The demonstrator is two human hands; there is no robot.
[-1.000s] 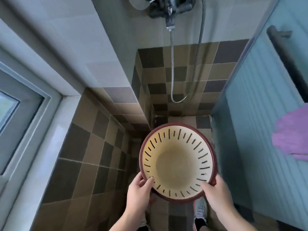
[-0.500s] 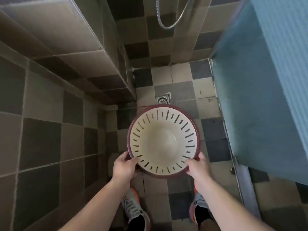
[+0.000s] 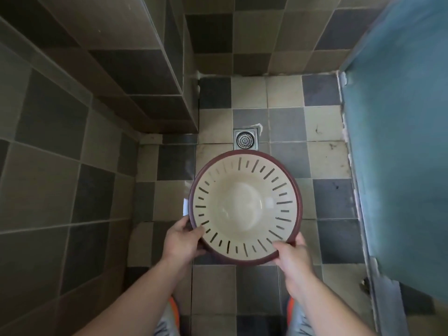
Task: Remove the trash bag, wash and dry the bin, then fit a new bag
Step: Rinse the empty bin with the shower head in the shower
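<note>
I look straight down into a round bin with a cream inside, slits round its wall and a dark red rim. No bag is in it. My left hand grips the rim at its near left, thumb over the edge. On the near right, my right hand grips the rim the same way. The bin hangs above the tiled floor, just short of the floor drain.
A tiled ledge juts out at the left. A blue frosted door stands at the right on a metal sill. My shoes are at the bottom edge. The checkered floor runs to the back wall.
My view has tipped down from the shower tap and hose to the floor. The bin has come lower with it, still held in both hands.
</note>
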